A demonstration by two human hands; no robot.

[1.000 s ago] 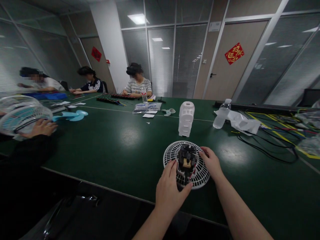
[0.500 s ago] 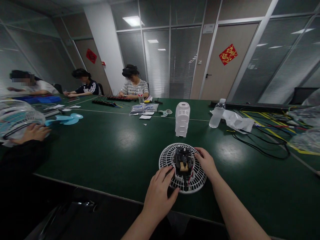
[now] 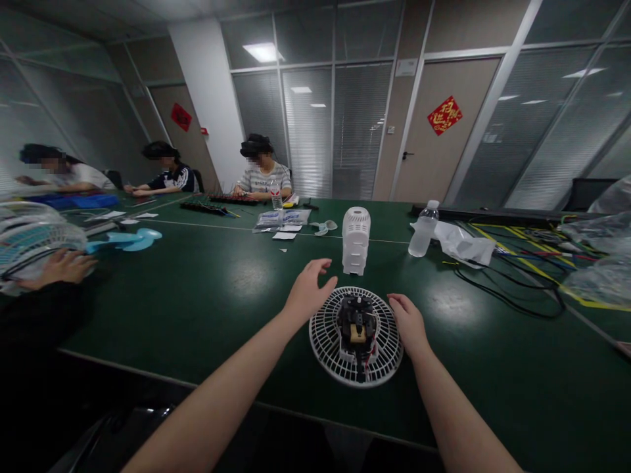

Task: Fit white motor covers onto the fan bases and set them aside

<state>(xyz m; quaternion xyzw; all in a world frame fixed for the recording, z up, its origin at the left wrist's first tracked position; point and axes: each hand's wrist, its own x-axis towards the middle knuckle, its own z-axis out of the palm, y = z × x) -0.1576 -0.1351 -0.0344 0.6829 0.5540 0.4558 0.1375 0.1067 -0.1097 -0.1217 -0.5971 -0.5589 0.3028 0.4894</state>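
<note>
The grip of the left hand (image 3: 306, 292) has nothing in it: the thumb and the fingers are spread apart, above the far left edge of a round white grille (image 3: 323, 335) and pointing towards a white housing (image 3: 355, 240). The right hand (image 3: 410, 325) is placed at the right rim of the grille, with its fingers a little bent; whether this grip is pinching the rim, I cannot tell.

The grille lies flat on the green worktop (image 3: 221, 309), between the two forearms. On its middle sits a black motor unit (image 3: 351, 315) with a tan block facing the wearer and red wires at its lower right side.

Just behind the grille the housing stands upright, with slots near its top. Farther back are a small pale fan blade (image 3: 324, 227) and some plastic packets (image 3: 280, 219). To the right, a bottle (image 3: 424, 228) leans beside a white bag (image 3: 466, 243), near black cables (image 3: 513, 302). At the far left, a co-worker's hand (image 3: 66, 268) rests on another fan grille (image 3: 46, 230), close to a blue fan blade (image 3: 133, 240).
</note>
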